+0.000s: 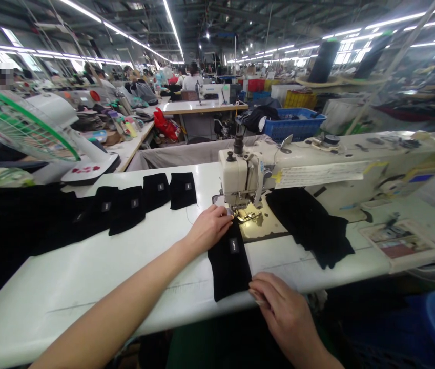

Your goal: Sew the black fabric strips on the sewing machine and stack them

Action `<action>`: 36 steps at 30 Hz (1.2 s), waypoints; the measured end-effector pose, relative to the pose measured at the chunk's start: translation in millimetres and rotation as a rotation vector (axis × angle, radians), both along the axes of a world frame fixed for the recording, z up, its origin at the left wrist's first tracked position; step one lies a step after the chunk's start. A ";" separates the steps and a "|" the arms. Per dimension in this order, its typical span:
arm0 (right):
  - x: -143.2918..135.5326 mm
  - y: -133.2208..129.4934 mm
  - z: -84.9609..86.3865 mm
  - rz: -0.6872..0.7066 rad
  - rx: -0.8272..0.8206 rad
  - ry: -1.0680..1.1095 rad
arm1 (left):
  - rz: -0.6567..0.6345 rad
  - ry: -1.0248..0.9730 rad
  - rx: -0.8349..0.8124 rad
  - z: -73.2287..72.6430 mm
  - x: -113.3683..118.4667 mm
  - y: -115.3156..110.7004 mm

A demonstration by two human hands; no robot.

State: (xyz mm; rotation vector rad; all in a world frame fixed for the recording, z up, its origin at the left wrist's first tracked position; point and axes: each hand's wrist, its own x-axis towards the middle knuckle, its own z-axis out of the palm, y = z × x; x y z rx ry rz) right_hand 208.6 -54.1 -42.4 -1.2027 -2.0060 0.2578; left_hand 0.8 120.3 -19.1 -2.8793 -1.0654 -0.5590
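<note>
The pale worktop carries everything, with the sewing machine standing on its right half, the arm stretching toward the right edge. Dark cloth covers its far left corner, too shadowed to sort out. Beneath the machine's arm, back from the near edge, lies a black pile on which no label shows. Along the far edge, between the left corner and the machine, runs a row of labelled pieces, some overlapping, the one closest to the machine lying apart. The black piece being worked on has its upper end by the presser foot and its lower end at the near edge. The right hand is narrow, pinching this piece near its lower right corner; the left hand has its fingers together at the upper end, whether gripping or pressing I cannot tell. The small label is already on the piece, which looks partway through its turn at the machine, not yet clear of it. Whether the row or the pile is finished or waiting cannot be told.
</note>
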 end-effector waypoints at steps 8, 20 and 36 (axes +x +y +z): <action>-0.5 1.1 3.1 0.011 -0.017 -0.010 | -0.016 -0.033 -0.037 -0.9 -1.4 2.7; -3.1 5.9 6.9 0.014 -0.018 -0.076 | 0.007 0.053 -0.002 5.2 -2.0 4.9; 10.2 -8.4 -1.0 0.086 0.060 -0.250 | -0.322 -0.011 -0.108 21.6 1.4 -106.4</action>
